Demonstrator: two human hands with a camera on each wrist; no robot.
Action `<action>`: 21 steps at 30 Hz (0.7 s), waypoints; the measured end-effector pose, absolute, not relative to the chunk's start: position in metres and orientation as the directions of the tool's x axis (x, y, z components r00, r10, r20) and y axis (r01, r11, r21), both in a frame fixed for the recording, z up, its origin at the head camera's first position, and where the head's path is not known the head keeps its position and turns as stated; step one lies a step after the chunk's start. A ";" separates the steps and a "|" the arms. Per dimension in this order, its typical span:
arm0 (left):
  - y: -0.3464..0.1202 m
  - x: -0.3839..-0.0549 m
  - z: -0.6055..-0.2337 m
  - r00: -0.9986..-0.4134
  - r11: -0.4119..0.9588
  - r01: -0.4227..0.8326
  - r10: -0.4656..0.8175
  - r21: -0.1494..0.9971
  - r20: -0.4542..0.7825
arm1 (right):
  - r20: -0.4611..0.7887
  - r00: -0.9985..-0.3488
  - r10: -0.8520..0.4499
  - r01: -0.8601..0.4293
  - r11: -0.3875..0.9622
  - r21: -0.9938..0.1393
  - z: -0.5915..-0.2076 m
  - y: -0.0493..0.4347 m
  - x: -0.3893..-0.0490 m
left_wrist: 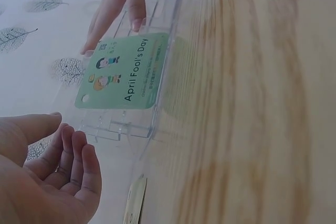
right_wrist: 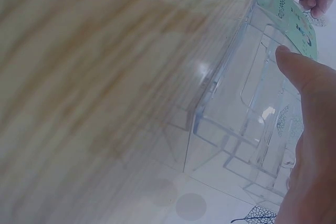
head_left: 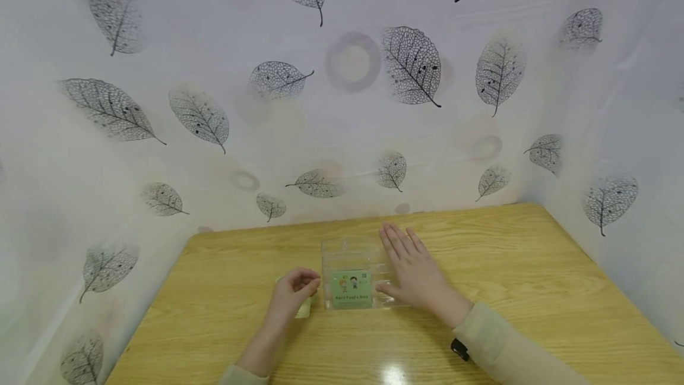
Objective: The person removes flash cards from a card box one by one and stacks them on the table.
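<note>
Fingers (left_wrist: 90,174) of the left hand (head_left: 293,293) are hanging loosely bent, the thumb lying just beside the fingertips with only air showing between them, and that hand is hovering just off the left end of a clear plastic holder (head_left: 347,261). The right hand (head_left: 414,273) is holding its fingers straight and slightly spread over the holder's right part; the thumb tip is seemingly touching the clear plastic, though whether the palm is pressing on it, I cannot tell. Between the two hands, a green card (head_left: 351,287) is standing at the left part of the holder, leaning slightly back, its face showing two cartoon children, the printed words "April Fool's Day" and a round hole in one corner. Whether it is sitting inside a slot or merely resting against the front, the views are not making clear. Beneath the left hand, partly hidden by it, a pale yellow card (head_left: 303,310) is lying on the wooden table (head_left: 507,272). Pale sleeves (head_left: 507,337) are ending above both wrists, and a small black object (head_left: 459,349) is showing under the right cuff. Around the table, a white sheet (head_left: 240,5) is hanging on three sides, carrying dark skeleton-leaf prints (head_left: 414,64) and faint rings (head_left: 333,64).
</note>
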State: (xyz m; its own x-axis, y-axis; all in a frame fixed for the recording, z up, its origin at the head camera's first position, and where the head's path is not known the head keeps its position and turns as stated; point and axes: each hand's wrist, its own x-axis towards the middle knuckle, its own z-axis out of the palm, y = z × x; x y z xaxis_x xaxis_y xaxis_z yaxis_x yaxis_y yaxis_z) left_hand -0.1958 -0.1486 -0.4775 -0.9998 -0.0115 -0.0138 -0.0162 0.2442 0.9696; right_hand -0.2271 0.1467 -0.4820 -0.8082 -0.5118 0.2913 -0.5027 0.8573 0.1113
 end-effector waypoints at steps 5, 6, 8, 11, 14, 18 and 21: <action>-0.146 -0.196 -0.477 -1.000 0.230 -0.012 0.007 0.973 -0.014 | 0.284 -0.812 -0.510 -0.499 0.859 0.115 -0.482 0.147 -0.227; -0.145 -0.195 -0.477 -1.000 0.228 -0.010 0.012 0.974 -0.013 | 0.283 -0.812 -0.510 -0.499 0.859 0.113 -0.482 0.147 -0.227; -0.144 -0.195 -0.477 -1.000 0.227 -0.003 0.021 0.974 -0.008 | 0.284 -0.812 -0.510 -0.500 0.859 0.112 -0.482 0.146 -0.227; -0.143 -0.195 -0.477 -0.999 0.221 -0.002 0.032 0.975 -0.010 | 0.285 -0.811 -0.511 -0.501 0.858 0.111 -0.481 0.146 -0.227; -0.140 -0.196 -0.478 -0.999 0.221 -0.001 0.033 0.975 -0.009 | 0.281 -0.812 -0.511 -0.501 0.858 0.111 -0.481 0.146 -0.227; -0.137 -0.197 -0.477 -1.000 0.228 0.002 0.031 0.974 -0.005 | 0.274 -0.815 -0.511 -0.501 0.858 0.110 -0.480 0.146 -0.227; -0.135 -0.197 -0.476 -1.000 0.228 0.004 0.026 0.974 -0.002 | 0.271 -0.816 -0.510 -0.501 0.859 0.108 -0.480 0.146 -0.227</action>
